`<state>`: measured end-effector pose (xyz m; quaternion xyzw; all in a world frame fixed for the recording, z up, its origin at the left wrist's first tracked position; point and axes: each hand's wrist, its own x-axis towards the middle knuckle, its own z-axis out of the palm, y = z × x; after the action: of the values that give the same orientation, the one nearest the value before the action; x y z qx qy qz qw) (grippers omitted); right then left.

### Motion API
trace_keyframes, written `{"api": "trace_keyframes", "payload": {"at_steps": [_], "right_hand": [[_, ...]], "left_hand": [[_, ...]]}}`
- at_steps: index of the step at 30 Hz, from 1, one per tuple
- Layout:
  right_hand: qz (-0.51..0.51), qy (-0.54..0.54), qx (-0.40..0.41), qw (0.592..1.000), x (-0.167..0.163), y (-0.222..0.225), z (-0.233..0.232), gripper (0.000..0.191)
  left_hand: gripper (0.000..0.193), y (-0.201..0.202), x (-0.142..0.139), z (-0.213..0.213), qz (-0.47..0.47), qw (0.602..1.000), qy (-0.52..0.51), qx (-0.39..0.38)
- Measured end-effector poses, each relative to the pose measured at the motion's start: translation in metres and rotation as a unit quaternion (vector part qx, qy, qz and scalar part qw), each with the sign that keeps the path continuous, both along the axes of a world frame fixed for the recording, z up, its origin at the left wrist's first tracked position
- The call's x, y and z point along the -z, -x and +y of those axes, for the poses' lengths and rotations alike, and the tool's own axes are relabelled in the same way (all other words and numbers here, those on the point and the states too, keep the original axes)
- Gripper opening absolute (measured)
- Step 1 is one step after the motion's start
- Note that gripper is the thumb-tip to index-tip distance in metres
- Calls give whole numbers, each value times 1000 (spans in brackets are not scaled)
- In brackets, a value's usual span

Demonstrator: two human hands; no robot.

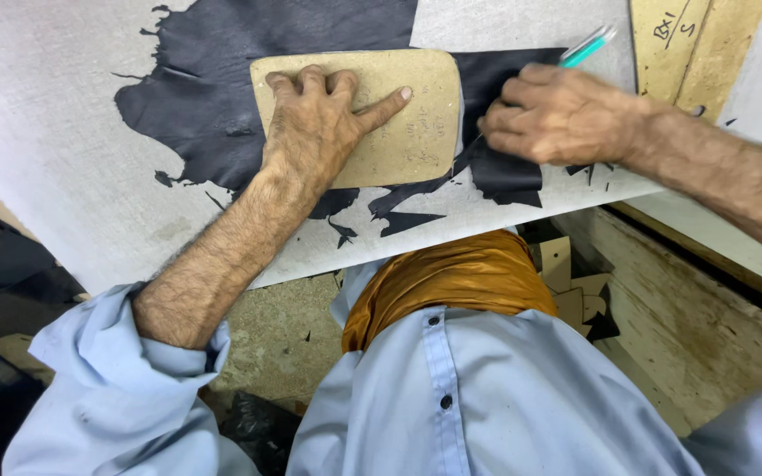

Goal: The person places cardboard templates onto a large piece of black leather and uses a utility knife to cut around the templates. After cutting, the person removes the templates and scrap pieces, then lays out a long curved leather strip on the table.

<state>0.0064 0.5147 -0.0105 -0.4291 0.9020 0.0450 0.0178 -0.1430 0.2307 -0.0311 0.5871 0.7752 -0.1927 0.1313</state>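
My left hand [319, 119] lies flat on a tan cardboard template [416, 132] with rounded corners, pressing it onto a black sheet of leather [213, 79]. The fingers are spread, the index pointing right. My right hand [557, 115] is closed around a teal pen [586, 47] and sits at the template's right edge, over the black leather. The pen's tip is hidden under the hand.
The leather rests on a grey-white cutting board [46, 115] marked with black scraps [403, 220]. More cardboard patterns [707, 44] lie at the top right. Below the board is a worn wooden bench [690, 317] with small cardboard pieces [566, 273]. My blue shirt and an orange cloth [460, 278] fill the foreground.
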Motion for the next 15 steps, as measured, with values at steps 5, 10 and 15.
{"api": "trace_keyframes", "payload": {"at_steps": [5,10,15], "right_hand": [[48,74,143,986,-35,-31,-9,31],[-41,403,441,801,-1,-72,-146,22],[-25,483,512,710,11,-23,-265,29]], "left_hand": [[98,3,2,0,-11,1000,-27,9],[73,26,7,1,-57,993,-70,73],[66,66,16,29,-218,965,-117,87]]}}
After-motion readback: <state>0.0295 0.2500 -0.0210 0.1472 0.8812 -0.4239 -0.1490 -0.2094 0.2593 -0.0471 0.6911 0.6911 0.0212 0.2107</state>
